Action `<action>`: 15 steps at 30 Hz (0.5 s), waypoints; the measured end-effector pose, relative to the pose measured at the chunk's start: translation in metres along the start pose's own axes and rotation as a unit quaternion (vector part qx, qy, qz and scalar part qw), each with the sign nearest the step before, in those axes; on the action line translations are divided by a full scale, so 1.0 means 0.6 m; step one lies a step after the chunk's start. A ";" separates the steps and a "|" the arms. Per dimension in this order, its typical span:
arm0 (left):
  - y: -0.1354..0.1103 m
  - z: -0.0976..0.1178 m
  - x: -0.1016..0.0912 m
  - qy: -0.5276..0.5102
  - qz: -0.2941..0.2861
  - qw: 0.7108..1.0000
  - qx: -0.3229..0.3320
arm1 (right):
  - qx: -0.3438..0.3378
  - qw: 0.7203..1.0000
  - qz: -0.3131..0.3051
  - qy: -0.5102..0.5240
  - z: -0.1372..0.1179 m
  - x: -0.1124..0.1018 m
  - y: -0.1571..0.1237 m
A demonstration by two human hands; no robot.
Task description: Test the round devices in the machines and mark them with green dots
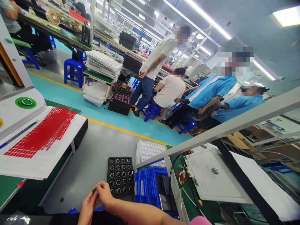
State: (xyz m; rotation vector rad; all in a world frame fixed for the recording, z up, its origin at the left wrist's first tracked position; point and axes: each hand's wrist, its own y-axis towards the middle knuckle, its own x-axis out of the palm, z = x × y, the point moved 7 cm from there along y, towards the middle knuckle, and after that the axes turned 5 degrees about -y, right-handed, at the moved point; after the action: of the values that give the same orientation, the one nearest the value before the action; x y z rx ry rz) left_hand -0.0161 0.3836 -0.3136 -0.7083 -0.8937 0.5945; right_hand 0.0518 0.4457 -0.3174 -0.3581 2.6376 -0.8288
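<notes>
Teal floor (58, 95); black tray (115, 171) of round parts (118, 174); left hand (87, 203), right hand (105, 193) (grips tight) on dark piece (94, 189)

No text readable from where I stand. Landmark: black tray (109, 172). Just right of it, blue bins (152, 187) carry white labels (142, 188); lettering too small. Farther right, pale metal box (201, 175): faint printed lines, illegible. Well left of tray, paper sheet (35, 167): red-blocked grid (47, 134), entries illegible.
</notes>
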 end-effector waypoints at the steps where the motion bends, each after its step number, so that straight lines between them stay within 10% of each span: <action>1: -0.001 0.001 0.001 0.002 -0.003 1.000 0.000 | 0.000 1.000 0.000 -0.001 0.001 0.000 0.000; 15: -0.001 -0.003 0.008 -0.008 -0.027 1.000 -0.010 | -0.019 1.000 0.003 -0.007 0.021 0.001 0.019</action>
State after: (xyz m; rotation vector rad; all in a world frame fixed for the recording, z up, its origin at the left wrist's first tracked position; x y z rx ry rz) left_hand -0.0122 0.3860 -0.3114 -0.6955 -0.9317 0.5444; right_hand 0.0549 0.4482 -0.3340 -0.3648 2.6433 -0.7731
